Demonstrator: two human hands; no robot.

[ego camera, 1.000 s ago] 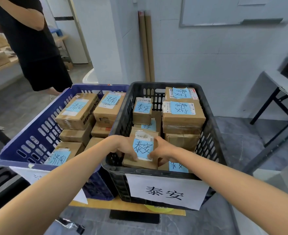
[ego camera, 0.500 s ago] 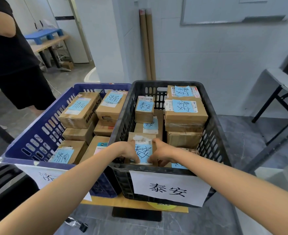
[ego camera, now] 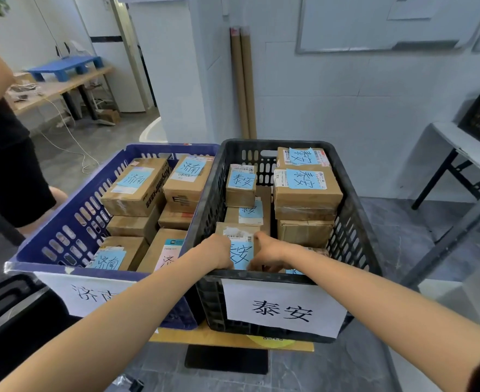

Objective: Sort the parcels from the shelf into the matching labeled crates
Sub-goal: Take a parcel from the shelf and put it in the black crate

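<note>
Head view finds the left hand (ego camera: 219,251) and the right hand (ego camera: 267,256) gripping a small cardboard parcel (ego camera: 241,251) from either side, each closed on one flank, so that it sits level low in the near left corner of the black crate (ego camera: 355,199), just behind the front wall. Its blue note reads 泰安, the same as the white sign (ego camera: 284,309) on that crate's front, which is evidently why it belongs here and not in the blue crate (ego camera: 72,222) alongside, whose parcels carry another name. The two-handed hold probably serves to slot it into the gap beside the stacked parcels (ego camera: 306,193) without knocking them.
</note>
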